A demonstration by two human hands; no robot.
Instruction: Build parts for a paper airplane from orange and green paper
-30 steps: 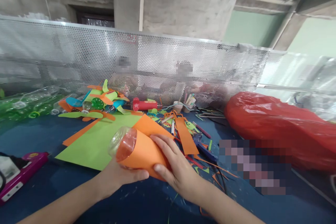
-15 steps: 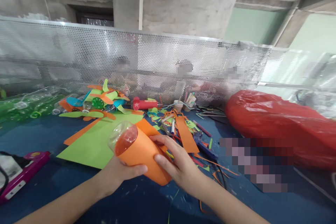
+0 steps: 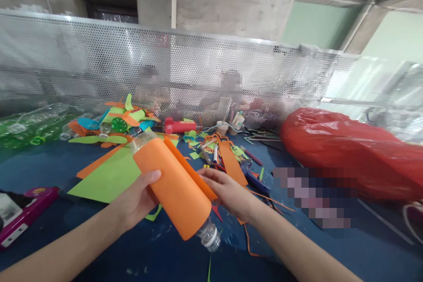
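Observation:
A clear plastic bottle [image 3: 209, 234] tilts above the table, its capless-looking neck pointing down and right toward me. A sheet of orange paper [image 3: 173, 187] wraps around its body, and one edge stands off as a loose flap on the right side. My left hand [image 3: 140, 198] is closed on the wrapped bottle from the left, thumb on top of the paper. At the flap, my right hand [image 3: 228, 189] has its fingers bent around the paper's edge; the fingertips are partly hidden behind it.
Green sheets [image 3: 109, 176], paper scraps, pens and a dark blue glue gun [image 3: 257, 183] lie on the blue table. Behind are paper propellers [image 3: 128, 119] and green bottles [image 3: 42, 130]. A magenta power strip [image 3: 29, 216] lies left, a red plastic bag [image 3: 343, 150] right.
The wrapped bottle has turned so its neck shows at the lower right. The paper's edge has come away as a flap. My right hand has shifted from the wrap's top to that flap.

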